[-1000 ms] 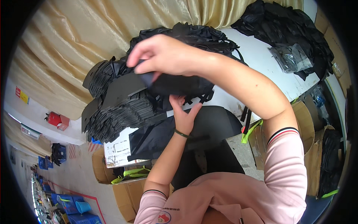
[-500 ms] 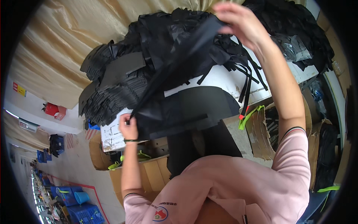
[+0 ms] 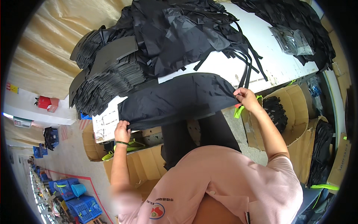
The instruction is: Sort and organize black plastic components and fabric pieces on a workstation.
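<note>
A long black fabric piece point(image 3: 179, 99) with a curved far edge is stretched along the near edge of the white table point(image 3: 223, 71). Its left corner is pinched by my left hand point(image 3: 122, 131). At its right end my right hand point(image 3: 246, 99) grips the fabric between thumb and fingers. The dark panel beneath is now covered by the cloth. Just beyond lies a heap of black fabric pieces point(image 3: 179, 33) with straps point(image 3: 248, 71) trailing toward my right hand. Left of that heap stand stacks of stiff dark grey panels point(image 3: 115, 56).
Clear plastic packaging point(image 3: 292, 41) rests by another black pile point(image 3: 287, 18) at the far right. Open cardboard boxes stand below the table, one at right point(image 3: 294, 112) and one at left point(image 3: 138, 171). Blue crates point(image 3: 84, 209) sit on the floor at lower left.
My right hand has come down from high over the heap to the right end of the table edge, drawing the fabric flat over the dark panel. My left hand stays at the left corner.
</note>
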A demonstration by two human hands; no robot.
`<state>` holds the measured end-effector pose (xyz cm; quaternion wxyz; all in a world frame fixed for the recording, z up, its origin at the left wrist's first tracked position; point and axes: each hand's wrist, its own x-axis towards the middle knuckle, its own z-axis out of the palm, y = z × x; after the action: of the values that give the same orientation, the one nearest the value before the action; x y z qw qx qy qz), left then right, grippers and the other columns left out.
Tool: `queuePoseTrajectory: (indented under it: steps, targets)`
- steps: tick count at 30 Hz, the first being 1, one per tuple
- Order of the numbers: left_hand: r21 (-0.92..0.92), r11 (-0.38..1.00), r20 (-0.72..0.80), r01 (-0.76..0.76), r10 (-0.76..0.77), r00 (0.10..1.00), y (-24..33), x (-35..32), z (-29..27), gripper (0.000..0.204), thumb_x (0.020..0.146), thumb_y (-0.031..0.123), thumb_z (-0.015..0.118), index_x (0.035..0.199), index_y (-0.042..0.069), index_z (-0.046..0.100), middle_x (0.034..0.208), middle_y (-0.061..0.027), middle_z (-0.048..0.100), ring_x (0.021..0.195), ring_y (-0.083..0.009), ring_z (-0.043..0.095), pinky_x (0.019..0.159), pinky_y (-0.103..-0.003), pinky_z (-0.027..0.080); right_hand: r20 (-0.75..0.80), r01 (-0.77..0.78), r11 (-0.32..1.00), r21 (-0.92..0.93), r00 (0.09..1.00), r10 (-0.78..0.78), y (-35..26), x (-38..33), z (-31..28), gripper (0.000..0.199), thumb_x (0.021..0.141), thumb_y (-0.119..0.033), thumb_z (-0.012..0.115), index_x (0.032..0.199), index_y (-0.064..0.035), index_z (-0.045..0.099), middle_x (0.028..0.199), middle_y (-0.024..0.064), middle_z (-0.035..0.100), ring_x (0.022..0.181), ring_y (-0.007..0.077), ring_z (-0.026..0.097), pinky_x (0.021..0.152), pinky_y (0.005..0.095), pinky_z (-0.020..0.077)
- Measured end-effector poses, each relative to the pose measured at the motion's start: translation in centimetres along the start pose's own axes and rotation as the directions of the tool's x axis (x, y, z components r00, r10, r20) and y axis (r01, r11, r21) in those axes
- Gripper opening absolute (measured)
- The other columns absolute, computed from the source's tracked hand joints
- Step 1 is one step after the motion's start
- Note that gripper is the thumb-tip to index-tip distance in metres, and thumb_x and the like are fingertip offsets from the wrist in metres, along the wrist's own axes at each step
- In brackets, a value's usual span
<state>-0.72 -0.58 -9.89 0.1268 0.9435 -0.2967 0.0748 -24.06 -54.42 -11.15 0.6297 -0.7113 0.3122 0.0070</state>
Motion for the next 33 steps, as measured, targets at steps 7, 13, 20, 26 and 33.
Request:
queuePoseTrajectory:
  steps: [7, 13, 20, 26, 33]
  targets:
    - [-0.076, 0.995, 0.189, -0.070, 0.083, 0.978, -1.6, 1.1, -1.1, 0.032, 0.065, -0.004, 0.071, 0.092, 0.008, 0.059, 0.088, -0.0109, 0.059, 0.085, -0.0347, 0.061, 0.072, -0.041, 0.050, 0.620, 0.773, 0.152, -0.616, 0.594, -0.512, -6.0, -4.3, 9.3, 0.080, 0.079, -0.037, 0.070, 0.145, -0.0094, 0.034, 0.151, 0.0124, 0.030, 0.142, 0.0296, 0.023, 0.116, 0.0463, 0.0200]
    - [-0.164, 0.986, 0.309, -0.033, 0.083, 0.947, -5.7, 1.7, -4.9, 0.018, 0.076, 0.008, 0.071, 0.094, 0.006, 0.070, 0.085, -0.0131, 0.066, 0.080, -0.0327, 0.063, 0.072, -0.038, 0.050, 0.733, 0.790, 0.062, -0.610, 0.593, -0.335, -3.8, -2.6, 10.1, 0.089, 0.078, -0.046, 0.067, 0.149, -0.0124, 0.026, 0.155, 0.0099, 0.022, 0.145, 0.0278, 0.015, 0.118, 0.0491, 0.0104]
    - [0.212, 0.912, -0.269, -0.351, 0.400, 0.876, 5.3, 5.1, -12.4, 0.026, 0.070, -0.001, 0.063, 0.093, 0.010, 0.071, 0.096, -0.0042, 0.065, 0.090, -0.0262, 0.062, 0.080, -0.038, 0.050, 0.627, 0.830, 0.426, -0.361, 0.554, -0.548, -11.1, -2.5, 12.1, 0.079, 0.081, -0.025, 0.071, 0.146, -0.0069, 0.031, 0.149, 0.0155, 0.034, 0.143, 0.0317, 0.021, 0.116, 0.0455, 0.0170]
    - [0.089, 0.661, -0.268, -0.745, 0.737, 0.621, 16.5, 10.8, -12.5, 0.036, 0.069, 0.007, 0.065, 0.104, 0.012, 0.067, 0.107, -0.0081, 0.060, 0.105, -0.0268, 0.057, 0.094, -0.044, 0.044, 0.528, 0.327, 0.722, 0.609, 0.512, -0.677, -17.3, -1.4, 22.5, 0.048, 0.090, 0.000, 0.057, 0.135, 0.0003, 0.041, 0.118, 0.0110, 0.059, 0.106, 0.0142, 0.057, 0.092, 0.0280, 0.0456]
    - [0.265, 0.958, 0.058, -0.114, 0.102, 0.993, 3.4, 21.7, -15.0, 0.072, 0.074, 0.050, 0.072, 0.131, 0.011, 0.053, 0.139, -0.0187, 0.044, 0.133, -0.0365, 0.035, 0.108, -0.057, 0.025, 0.567, 0.245, 0.843, 0.479, 0.647, -0.510, -15.0, -1.2, 22.2, 0.024, 0.093, -0.005, 0.056, 0.114, 0.0050, 0.055, 0.083, 0.0102, 0.065, 0.071, 0.0141, 0.062, 0.073, 0.0266, 0.0498]
